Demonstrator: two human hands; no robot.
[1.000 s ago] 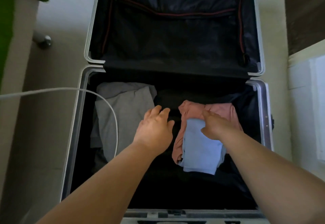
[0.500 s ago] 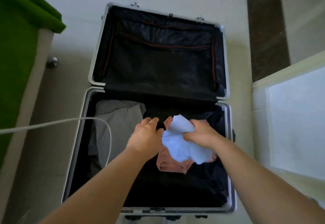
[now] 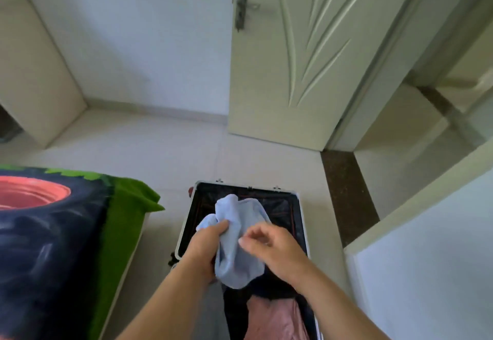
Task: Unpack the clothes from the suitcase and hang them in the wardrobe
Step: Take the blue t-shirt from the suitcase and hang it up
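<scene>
A light blue garment (image 3: 238, 235) is lifted above the open black suitcase (image 3: 300, 214) on the floor. My left hand (image 3: 206, 243) grips its bunched left part. My right hand (image 3: 269, 243) is at its right side with fingers curled; motion blur hides whether they pinch the cloth. A pink garment (image 3: 274, 318) lies in the suitcase below my right forearm, and a grey garment (image 3: 213, 310) shows beside my left forearm.
A bed with a green, black and red cover (image 3: 66, 233) stands at the left of the suitcase. A cream door (image 3: 290, 54) stands ahead on the pale tiled floor. A white panel (image 3: 426, 273) rises at the right.
The blue garment has been lifted off the pink one and out of the suitcase. My left hand has taken hold of it. The view has tilted up toward the door.
</scene>
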